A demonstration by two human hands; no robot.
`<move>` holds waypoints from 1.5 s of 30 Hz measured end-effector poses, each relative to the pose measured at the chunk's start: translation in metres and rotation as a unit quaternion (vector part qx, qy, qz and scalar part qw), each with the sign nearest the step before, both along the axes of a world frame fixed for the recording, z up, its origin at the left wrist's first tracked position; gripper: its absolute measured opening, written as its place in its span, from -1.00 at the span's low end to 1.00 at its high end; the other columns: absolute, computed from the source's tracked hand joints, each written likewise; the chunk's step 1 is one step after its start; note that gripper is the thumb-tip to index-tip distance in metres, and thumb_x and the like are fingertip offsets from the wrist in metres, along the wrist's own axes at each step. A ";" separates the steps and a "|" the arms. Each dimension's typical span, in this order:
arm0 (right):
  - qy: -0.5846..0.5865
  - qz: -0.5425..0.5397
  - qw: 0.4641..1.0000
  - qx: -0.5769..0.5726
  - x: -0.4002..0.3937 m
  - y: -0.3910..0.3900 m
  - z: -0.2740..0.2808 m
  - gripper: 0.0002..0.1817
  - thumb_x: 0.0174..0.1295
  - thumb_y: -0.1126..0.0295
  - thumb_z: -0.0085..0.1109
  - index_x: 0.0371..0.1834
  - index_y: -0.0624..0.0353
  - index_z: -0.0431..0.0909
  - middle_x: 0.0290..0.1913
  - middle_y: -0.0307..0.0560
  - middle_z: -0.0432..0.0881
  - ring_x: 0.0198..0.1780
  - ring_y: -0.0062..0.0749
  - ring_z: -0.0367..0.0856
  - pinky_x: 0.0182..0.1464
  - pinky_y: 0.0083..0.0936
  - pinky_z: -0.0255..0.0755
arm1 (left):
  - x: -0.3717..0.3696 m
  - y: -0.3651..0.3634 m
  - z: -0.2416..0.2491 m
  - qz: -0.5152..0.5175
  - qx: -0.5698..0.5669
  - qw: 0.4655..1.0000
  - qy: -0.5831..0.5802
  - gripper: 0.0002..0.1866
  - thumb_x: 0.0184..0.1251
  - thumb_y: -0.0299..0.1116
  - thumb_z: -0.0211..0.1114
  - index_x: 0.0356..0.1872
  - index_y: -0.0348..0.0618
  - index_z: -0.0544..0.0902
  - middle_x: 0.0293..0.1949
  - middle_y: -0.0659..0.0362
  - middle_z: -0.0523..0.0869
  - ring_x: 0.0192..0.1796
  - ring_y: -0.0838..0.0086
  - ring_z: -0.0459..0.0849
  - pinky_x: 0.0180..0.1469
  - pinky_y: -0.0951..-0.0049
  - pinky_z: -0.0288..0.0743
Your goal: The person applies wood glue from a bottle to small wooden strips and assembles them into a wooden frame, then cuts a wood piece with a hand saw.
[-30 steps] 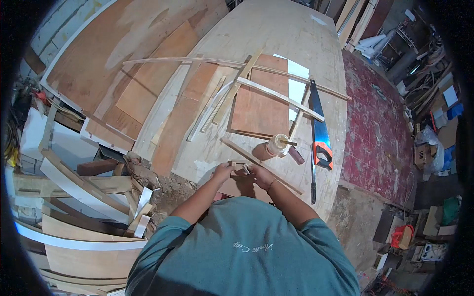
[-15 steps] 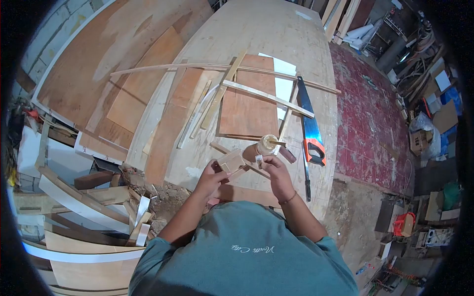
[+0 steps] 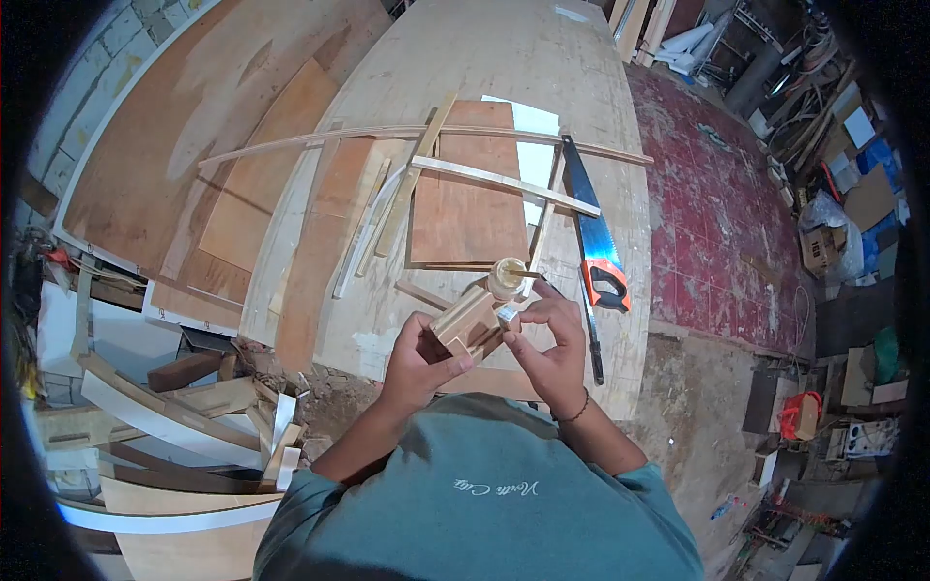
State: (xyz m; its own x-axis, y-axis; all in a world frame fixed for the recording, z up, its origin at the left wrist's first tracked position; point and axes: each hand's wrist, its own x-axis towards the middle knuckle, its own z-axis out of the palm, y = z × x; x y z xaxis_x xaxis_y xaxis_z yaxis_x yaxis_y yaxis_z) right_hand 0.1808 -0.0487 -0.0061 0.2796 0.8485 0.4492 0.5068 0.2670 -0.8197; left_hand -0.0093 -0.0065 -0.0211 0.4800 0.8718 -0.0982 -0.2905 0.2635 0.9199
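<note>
In the head view, my left hand (image 3: 418, 366) grips a small wooden assembly (image 3: 463, 321), box-like and held tilted above the table, its thumb along the near edge. My right hand (image 3: 554, 351) pinches a small pale block with a printed face (image 3: 506, 315) between thumb and fingers, right at the assembly's right end. Just beyond my fingers stands an open jar (image 3: 504, 281) of pale contents, a thin stick (image 3: 526, 274) resting across its mouth. A short wood strip (image 3: 420, 293) lies beyond my left hand.
A handsaw (image 3: 593, 225) with an orange and black handle lies to the right on the wooden worktable (image 3: 484, 48). Brown board (image 3: 468, 184), crossed strips (image 3: 504, 184) and a white sheet (image 3: 538, 165) lie ahead. Wood offcuts (image 3: 174, 397) pile up at the left.
My left hand has turned the wooden assembly to a steeper tilt. My right hand has brought the small block against its end. The whole view has shifted slightly.
</note>
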 end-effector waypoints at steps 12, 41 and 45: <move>-0.080 -0.021 0.997 0.010 0.012 0.004 0.004 -0.78 -0.17 0.36 0.39 -0.42 0.09 0.60 -0.35 -0.16 0.49 -0.11 -0.19 0.41 0.21 -0.14 0.16 | 0.015 -0.003 0.008 -0.001 0.031 0.999 0.014 -0.52 0.04 -0.49 0.45 -0.14 -0.20 0.30 -0.15 0.14 0.52 -0.07 0.56 0.56 -0.01 0.46 0.51; 0.295 0.144 0.933 -0.144 0.027 0.008 0.006 -0.73 0.09 0.41 0.32 -0.17 0.28 0.54 -0.14 -0.11 0.61 -0.07 -0.46 0.54 0.06 -0.45 0.38 | 0.023 0.006 0.009 -0.041 -0.069 0.997 -0.014 -0.45 -0.10 -0.37 0.51 -0.11 -0.16 0.36 -0.15 0.18 0.54 -0.04 0.50 0.52 0.05 0.39 0.41; 0.269 0.149 0.943 -0.128 0.027 0.005 0.010 -0.80 0.14 0.49 0.26 -0.19 0.30 0.55 -0.21 -0.13 0.63 -0.13 -0.53 0.57 -0.04 -0.55 0.46 | 0.020 0.003 0.005 -0.056 -0.081 0.994 -0.046 -0.47 -0.06 -0.42 0.50 -0.10 -0.15 0.36 -0.13 0.19 0.53 0.00 0.50 0.51 0.10 0.40 0.39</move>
State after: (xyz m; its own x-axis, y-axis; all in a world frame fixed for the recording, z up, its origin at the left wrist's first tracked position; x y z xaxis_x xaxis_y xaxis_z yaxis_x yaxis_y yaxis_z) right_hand 0.2077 -0.0439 0.0037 0.1411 0.9868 0.0796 -0.0669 0.0897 -0.9937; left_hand 0.0105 -0.0033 -0.0158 0.5870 0.7884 -0.1840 -0.3315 0.4413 0.8339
